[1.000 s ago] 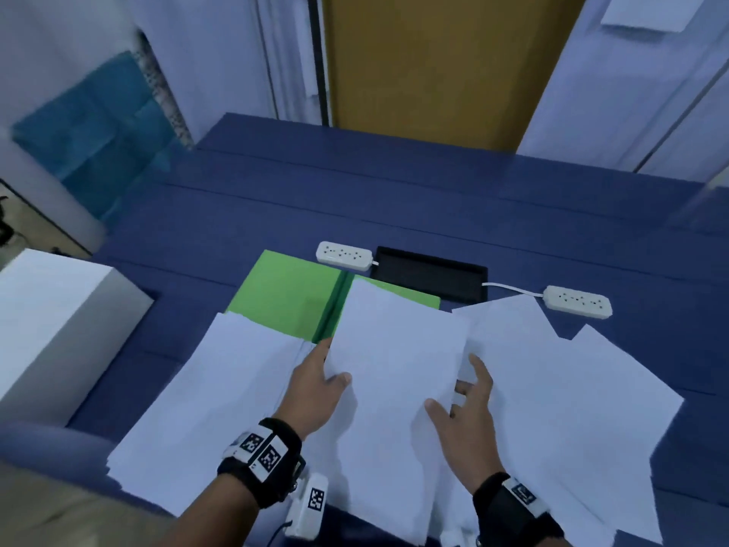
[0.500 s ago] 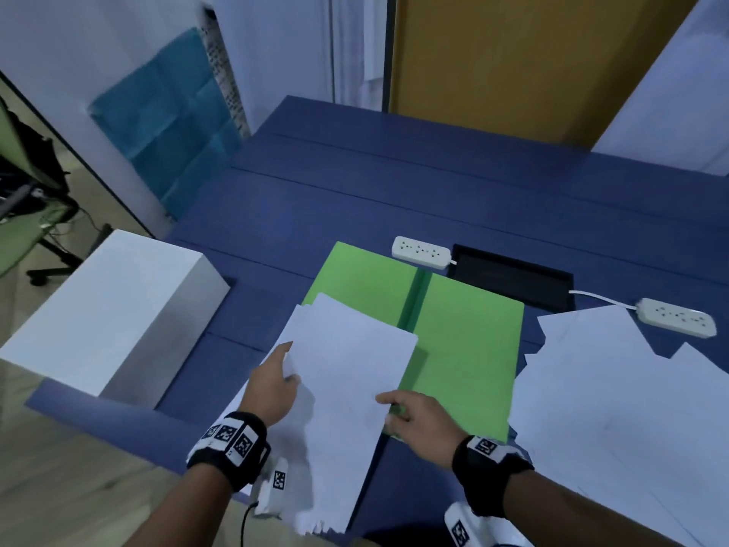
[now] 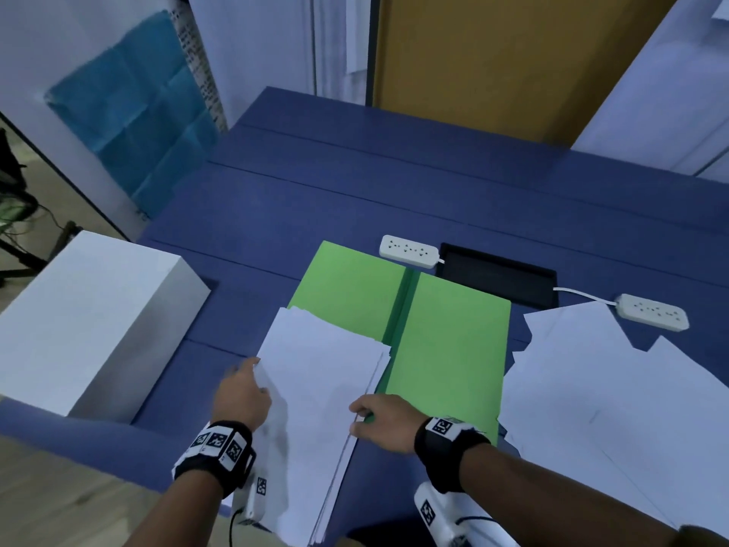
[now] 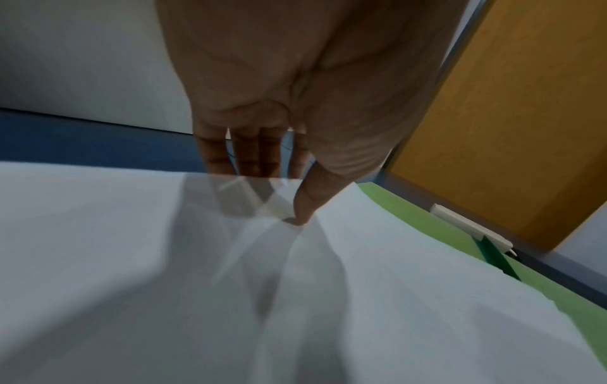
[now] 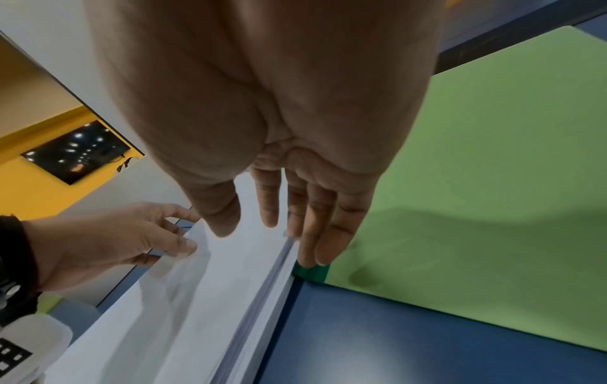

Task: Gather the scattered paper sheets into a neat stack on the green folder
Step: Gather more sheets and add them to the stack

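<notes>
We work at a blue bench set against a yellow wall panel and pale walls. A white box sits at its left edge. Since half a second ago, the stack has squared up, and our view has shifted little. Our left grip pinches the stack's left edge, thumb on top, creasing the thin sheets. Our right grip holds the right edge with thumb above and fingers below. The stack overlaps the near-left part of the flat, matte green folder. Loose sheets lie at the right edge.
</notes>
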The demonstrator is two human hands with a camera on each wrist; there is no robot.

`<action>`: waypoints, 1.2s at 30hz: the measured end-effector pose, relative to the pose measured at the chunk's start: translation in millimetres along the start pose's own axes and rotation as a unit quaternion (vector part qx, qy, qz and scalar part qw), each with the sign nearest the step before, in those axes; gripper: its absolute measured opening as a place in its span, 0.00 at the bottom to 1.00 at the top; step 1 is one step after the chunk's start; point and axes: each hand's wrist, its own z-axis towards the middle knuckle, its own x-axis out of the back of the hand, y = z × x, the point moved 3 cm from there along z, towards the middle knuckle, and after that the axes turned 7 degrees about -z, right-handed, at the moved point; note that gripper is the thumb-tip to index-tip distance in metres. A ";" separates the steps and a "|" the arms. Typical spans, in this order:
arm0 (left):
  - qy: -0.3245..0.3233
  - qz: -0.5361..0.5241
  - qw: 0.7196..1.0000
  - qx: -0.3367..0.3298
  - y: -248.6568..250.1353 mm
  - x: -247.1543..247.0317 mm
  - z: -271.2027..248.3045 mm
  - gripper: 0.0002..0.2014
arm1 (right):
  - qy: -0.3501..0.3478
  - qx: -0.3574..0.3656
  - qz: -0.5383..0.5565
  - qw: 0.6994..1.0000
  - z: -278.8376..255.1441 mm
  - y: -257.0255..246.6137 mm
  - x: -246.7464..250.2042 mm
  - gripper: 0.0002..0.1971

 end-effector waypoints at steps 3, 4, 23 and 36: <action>0.037 0.059 0.998 0.009 7.1 2.1 -5.1 0.31 | 0.025 -0.001 0.013 1.000 -3.9 6.9 6.7 0.28; 0.046 0.069 0.997 0.002 12.5 1.8 -7.3 0.31 | 0.037 -0.001 0.016 0.999 -5.8 9.1 10.1 0.28; -0.107 0.027 0.961 -0.253 198.4 -106.9 -94.6 0.27 | 0.240 -0.100 0.192 0.946 -124.7 165.0 70.1 0.19; -0.214 0.057 0.913 -0.343 345.6 -232.2 -182.4 0.22 | 0.304 -0.170 0.338 0.874 -246.1 371.5 70.7 0.14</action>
